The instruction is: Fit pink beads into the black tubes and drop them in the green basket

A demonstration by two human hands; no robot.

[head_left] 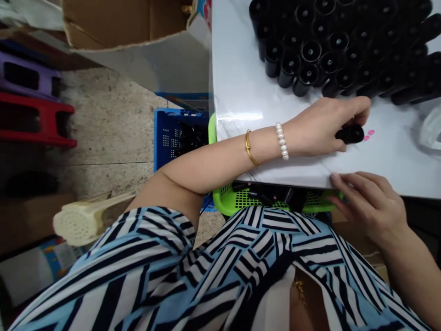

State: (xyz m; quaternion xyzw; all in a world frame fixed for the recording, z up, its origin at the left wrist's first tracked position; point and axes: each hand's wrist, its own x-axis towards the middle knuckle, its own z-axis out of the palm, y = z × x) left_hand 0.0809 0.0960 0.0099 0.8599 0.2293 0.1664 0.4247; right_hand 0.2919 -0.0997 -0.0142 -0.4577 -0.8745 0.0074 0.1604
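My left hand (320, 126), with a pearl bracelet and a gold bangle on its wrist, lies on the white table (241, 78) and is closed round a short black tube (351, 134). Two small pink dots (368, 134) sit on the table just beyond the tube. My right hand (368, 207) rests at the table's near edge with its fingers stretched out and nothing visible in them. A dense cluster of upright black tubes (330, 50) stands at the far side of the table.
A green basket (237, 202) holding dark parts sits under the table edge, above my lap. A blue crate (172, 138), a cardboard box (131, 27), red and purple stools (34, 115) and a cream stool (82, 223) stand on the floor at the left.
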